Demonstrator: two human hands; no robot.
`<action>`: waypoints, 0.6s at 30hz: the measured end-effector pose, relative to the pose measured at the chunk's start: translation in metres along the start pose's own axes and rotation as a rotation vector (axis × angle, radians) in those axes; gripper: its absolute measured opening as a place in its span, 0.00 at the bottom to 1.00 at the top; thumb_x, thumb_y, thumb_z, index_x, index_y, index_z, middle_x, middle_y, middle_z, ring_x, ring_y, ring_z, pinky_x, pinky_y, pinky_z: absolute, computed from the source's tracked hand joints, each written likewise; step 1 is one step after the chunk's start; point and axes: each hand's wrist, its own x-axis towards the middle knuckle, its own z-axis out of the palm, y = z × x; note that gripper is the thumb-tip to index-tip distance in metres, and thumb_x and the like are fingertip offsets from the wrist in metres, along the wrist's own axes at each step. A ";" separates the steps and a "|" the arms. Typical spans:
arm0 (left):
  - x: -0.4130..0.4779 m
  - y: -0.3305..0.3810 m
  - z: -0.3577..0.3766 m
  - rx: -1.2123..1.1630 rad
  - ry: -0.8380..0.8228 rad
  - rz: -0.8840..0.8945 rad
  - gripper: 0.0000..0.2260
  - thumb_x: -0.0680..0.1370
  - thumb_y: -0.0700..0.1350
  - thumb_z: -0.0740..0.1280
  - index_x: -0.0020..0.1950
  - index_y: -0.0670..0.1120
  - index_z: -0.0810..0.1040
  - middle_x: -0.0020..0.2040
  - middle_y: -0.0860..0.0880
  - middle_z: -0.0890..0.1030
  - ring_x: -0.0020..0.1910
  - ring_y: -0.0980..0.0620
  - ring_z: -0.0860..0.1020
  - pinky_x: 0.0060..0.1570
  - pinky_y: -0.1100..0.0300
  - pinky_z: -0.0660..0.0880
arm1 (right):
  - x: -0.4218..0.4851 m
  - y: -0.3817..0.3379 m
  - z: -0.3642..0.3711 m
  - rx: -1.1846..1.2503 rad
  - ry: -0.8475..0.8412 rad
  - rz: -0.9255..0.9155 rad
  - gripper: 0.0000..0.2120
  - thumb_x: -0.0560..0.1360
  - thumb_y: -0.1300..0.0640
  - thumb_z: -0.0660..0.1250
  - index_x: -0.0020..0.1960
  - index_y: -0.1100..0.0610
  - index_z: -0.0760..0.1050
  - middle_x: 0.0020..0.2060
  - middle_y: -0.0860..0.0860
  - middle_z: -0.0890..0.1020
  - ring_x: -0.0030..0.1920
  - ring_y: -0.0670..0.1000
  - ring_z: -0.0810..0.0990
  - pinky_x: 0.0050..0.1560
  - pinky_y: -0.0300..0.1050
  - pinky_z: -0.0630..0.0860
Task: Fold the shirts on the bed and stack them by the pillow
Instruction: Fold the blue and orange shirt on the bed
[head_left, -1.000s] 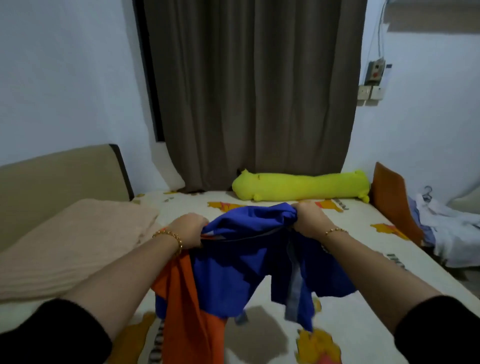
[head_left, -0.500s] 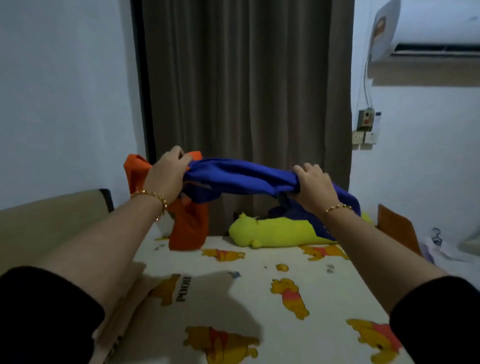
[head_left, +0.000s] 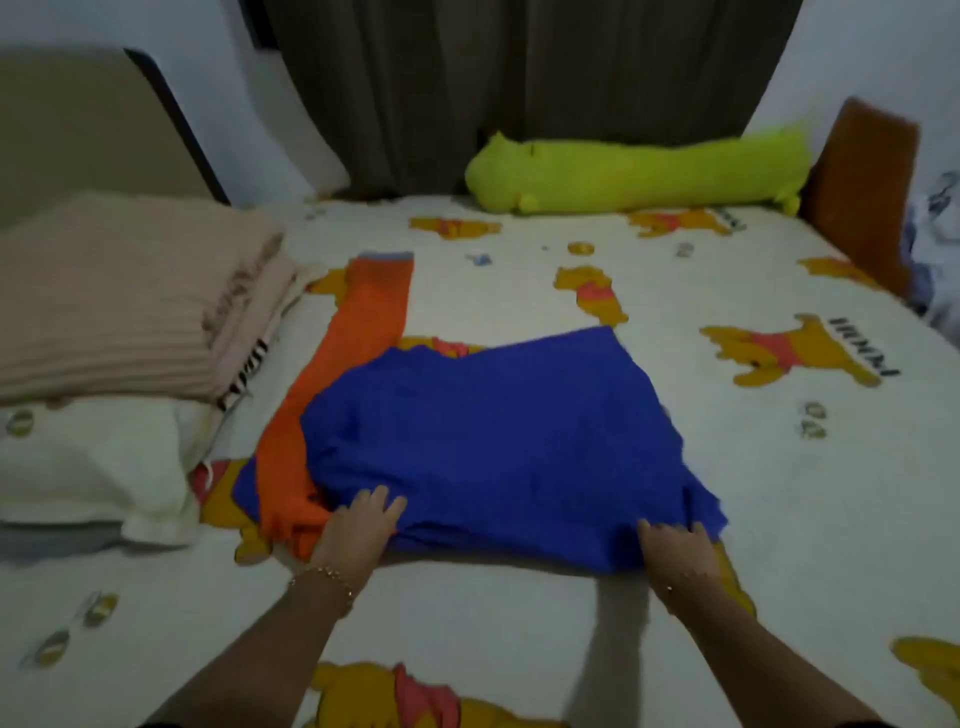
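Observation:
A blue shirt (head_left: 498, 447) with orange sleeves lies spread flat on the bed (head_left: 779, 493). One orange sleeve (head_left: 363, 332) stretches away toward the far left. My left hand (head_left: 361, 530) rests on the shirt's near left corner, where blue meets orange, fingers fairly straight. At the near right corner my right hand (head_left: 675, 551) presses down with fingers extended. A cream pillow (head_left: 93, 462) lies at the left edge of the bed.
A folded beige blanket (head_left: 130, 296) sits on top of the pillow. A long yellow-green bolster (head_left: 634, 174) lies along the far side under a dark curtain. An orange cushion (head_left: 862, 192) and pale clothes are at the far right.
The shirt was held up in the air in both fists; it now lies flat on the bed, and both hands have opened onto its near edge.

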 end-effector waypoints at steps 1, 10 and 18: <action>-0.018 0.010 0.019 -0.012 -0.014 -0.014 0.37 0.41 0.37 0.81 0.47 0.46 0.72 0.35 0.47 0.73 0.29 0.47 0.74 0.22 0.60 0.69 | -0.010 -0.005 0.025 0.012 -0.021 0.024 0.20 0.75 0.57 0.64 0.66 0.54 0.65 0.58 0.50 0.78 0.59 0.54 0.76 0.63 0.51 0.67; -0.064 0.027 0.049 -0.043 0.021 -0.222 0.22 0.56 0.39 0.77 0.45 0.44 0.72 0.37 0.46 0.72 0.36 0.43 0.74 0.36 0.51 0.72 | -0.003 -0.011 0.070 0.088 0.426 0.164 0.13 0.68 0.65 0.68 0.51 0.60 0.72 0.44 0.57 0.75 0.44 0.57 0.75 0.42 0.53 0.73; -0.059 0.032 0.038 -0.004 -0.089 -0.281 0.16 0.72 0.39 0.67 0.58 0.47 0.70 0.52 0.47 0.76 0.53 0.45 0.72 0.53 0.52 0.67 | 0.013 0.000 0.057 0.018 0.239 0.104 0.19 0.76 0.59 0.65 0.64 0.53 0.63 0.58 0.53 0.73 0.59 0.55 0.72 0.59 0.49 0.70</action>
